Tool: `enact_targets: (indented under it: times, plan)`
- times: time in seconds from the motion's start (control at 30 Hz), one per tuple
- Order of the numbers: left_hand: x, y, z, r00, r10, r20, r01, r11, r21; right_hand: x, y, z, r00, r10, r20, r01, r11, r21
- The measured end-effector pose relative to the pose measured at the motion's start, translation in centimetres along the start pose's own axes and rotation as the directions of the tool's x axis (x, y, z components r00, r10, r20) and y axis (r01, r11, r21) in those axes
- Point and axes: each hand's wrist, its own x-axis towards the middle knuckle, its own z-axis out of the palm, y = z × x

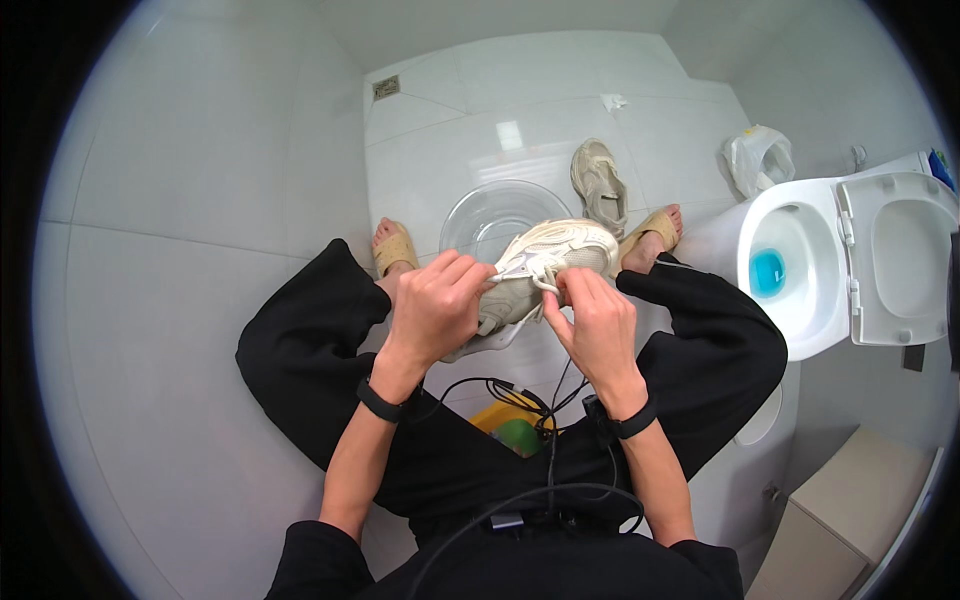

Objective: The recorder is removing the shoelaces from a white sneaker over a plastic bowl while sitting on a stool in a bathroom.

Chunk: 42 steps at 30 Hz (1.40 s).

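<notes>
A light beige sneaker (515,303) is held up between my knees, its laced front facing up. My left hand (437,306) is closed in a pinch on the white shoelace (512,268) at the shoe's left side. My right hand (597,322) pinches the lace too, near the knot at the middle of the shoe. Behind the sneaker, a clear round basin (478,212) sits on the floor, partly hidden by it. The matching sneaker (600,187) lies on the floor just right of the basin.
An open toilet (800,235) with blue water stands to my right, a white bagged bin (757,160) beyond it. Black cables (540,400) hang across my lap, above something yellow and green (515,430). A beige cabinet (850,510) is at the lower right.
</notes>
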Motion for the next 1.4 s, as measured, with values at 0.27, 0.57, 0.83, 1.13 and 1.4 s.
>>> enact_targets:
  times: [0.27,0.57,0.83,1.13,1.4]
  plan:
    - [-0.7,-0.1,0.6,0.996,-0.066,-0.052,0.061,0.993,-0.098,0.0,-1.2,-2.3,0.952,0.147,0.27,-0.212,0.949,0.233]
    - [-0.1,0.1,0.8,0.999,-0.014,-0.032,0.012,0.998,-0.06,-1.7,-1.8,0.3,0.948,-0.236,0.215,0.194,0.961,0.199]
    - [0.2,0.3,0.1,0.998,0.05,0.03,-0.049,0.998,-0.032,1.1,0.4,-0.1,0.998,0.063,0.02,-0.063,0.998,-0.008]
    - [0.0,0.1,0.3,0.992,0.1,-0.08,-0.092,0.991,0.097,0.8,1.5,0.3,0.98,0.181,-0.085,-0.157,0.96,0.23]
    - [-0.6,1.0,1.0,0.993,0.066,-0.102,-0.067,0.998,-0.006,1.6,1.5,-1.1,0.978,0.148,-0.147,-0.137,0.987,0.085]
